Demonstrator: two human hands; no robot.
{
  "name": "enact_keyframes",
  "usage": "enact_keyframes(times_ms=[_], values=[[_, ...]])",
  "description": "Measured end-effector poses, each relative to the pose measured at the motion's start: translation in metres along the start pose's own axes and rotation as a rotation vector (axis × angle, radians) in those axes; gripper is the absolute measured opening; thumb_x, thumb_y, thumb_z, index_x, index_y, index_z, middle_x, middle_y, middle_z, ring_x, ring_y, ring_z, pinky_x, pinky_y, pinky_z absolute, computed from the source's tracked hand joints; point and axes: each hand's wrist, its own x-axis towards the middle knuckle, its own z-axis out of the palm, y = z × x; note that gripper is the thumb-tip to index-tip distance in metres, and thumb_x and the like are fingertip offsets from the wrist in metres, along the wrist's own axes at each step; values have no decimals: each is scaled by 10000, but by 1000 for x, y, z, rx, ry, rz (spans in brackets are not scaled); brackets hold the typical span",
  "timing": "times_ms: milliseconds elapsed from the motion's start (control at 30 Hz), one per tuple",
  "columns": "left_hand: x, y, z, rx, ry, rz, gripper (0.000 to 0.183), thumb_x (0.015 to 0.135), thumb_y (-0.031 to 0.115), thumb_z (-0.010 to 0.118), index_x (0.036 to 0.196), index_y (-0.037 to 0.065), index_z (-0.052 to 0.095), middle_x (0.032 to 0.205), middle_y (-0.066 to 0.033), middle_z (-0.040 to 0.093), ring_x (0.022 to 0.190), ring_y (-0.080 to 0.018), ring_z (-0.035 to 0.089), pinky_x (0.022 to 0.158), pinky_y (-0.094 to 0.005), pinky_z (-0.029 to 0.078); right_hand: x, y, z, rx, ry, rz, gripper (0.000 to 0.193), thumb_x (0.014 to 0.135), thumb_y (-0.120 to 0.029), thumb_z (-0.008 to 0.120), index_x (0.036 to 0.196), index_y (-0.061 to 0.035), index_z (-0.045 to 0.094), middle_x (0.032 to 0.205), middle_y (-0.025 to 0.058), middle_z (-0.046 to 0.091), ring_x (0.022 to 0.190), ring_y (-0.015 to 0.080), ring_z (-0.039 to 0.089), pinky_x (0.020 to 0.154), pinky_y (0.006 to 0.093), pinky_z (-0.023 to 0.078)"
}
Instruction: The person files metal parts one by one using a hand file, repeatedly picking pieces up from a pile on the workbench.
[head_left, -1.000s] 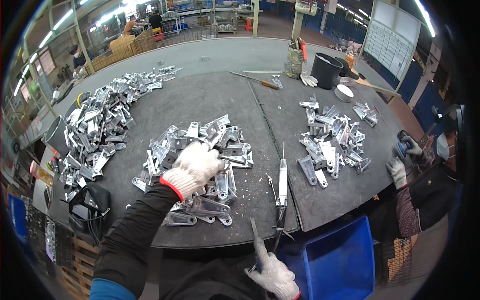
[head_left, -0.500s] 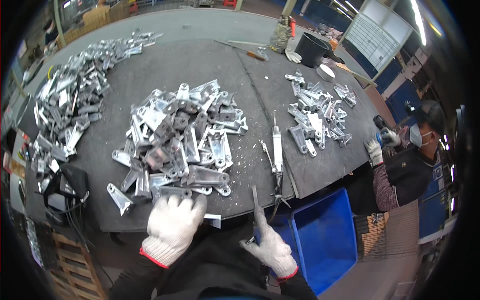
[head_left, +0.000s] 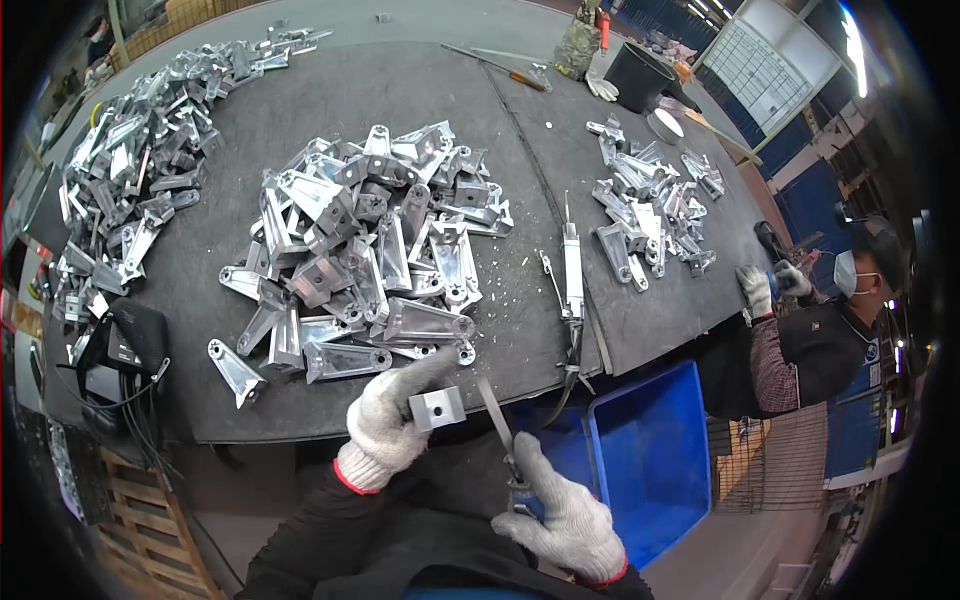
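a: where is the metal bracket [head_left: 437,399]?
b: lower centre of the frame, grasped by the gloved left hand [head_left: 386,428], just in front of the worktable [head_left: 330,95]'s near edge.
a: which way does it point?
b: its squarish end, with a round hole, faces the camera. the rest is hidden or foreshortened, so i can't tell where the long axis runs.
a: and the right hand [head_left: 568,512]?
b: also gloved, closed around a flat-bladed tool [head_left: 496,413]. the blade's long axis slants from the grip toward the upper left, its tip just right of the bracket, with a narrow gap showing between them.
a: how much room around?
b: a pile of brackets [head_left: 396,255] lies close above the left hand, at centre. right of that, a strip of dark tabletop sprinkled with chips runs up to a slim pale tool [head_left: 572,275]. a blue bin [head_left: 652,470] stands below the edge, right of the right hand.
a: how does the held piece look?
b: silvery grey, flat-faced, crisp-cornered; the hole reads dark.
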Motion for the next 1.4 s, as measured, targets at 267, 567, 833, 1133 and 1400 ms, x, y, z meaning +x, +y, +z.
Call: enact_keyframes(times_ms=[267,567,833,1133,1400], values=[[2,8,0,230,-3,91,412,701,-22,674,1107,37,716,984,-111,714,945,-272,682,831,-353,543,6,-23,4,-231,-201,82,894,865,-359,758,1554,-88,258,1312,201,605,1098,327,674,923,405,546],[1,-1,-3,215,-19,204,419,772,249,767,1098,-4,696,971,-120,703,967,-310,669,854,-400,527,8,-48,2,-419,-313,246,833,887,-481,684,1550,-172,285,1107,144,685,966,341,698,829,434,563],[-4,2,-2,228,5,71,515,607,148,730,1117,78,717,1003,-105,700,1006,-331,650,903,-413,504,9,-40,4,-477,-297,254,860,876,-406,727,1565,-187,262,1070,142,683,952,333,700,798,436,566],[-4,-3,-3,239,-2,185,384,740,129,752,1100,5,701,986,-109,700,933,-284,667,851,-378,523,10,9,-5,677,-614,435,963,836,-150,777,1575,-42,170,1265,197,614,1080,244,663,850,337,538],[-7,-7,-6,183,-36,102,391,749,87,744,1123,-6,684,1054,-139,685,957,-277,667,829,-374,533,11,-38,2,-285,-368,188,917,852,-221,787,1552,-21,230,1435,209,515,1162,276,643,893,376,569]])
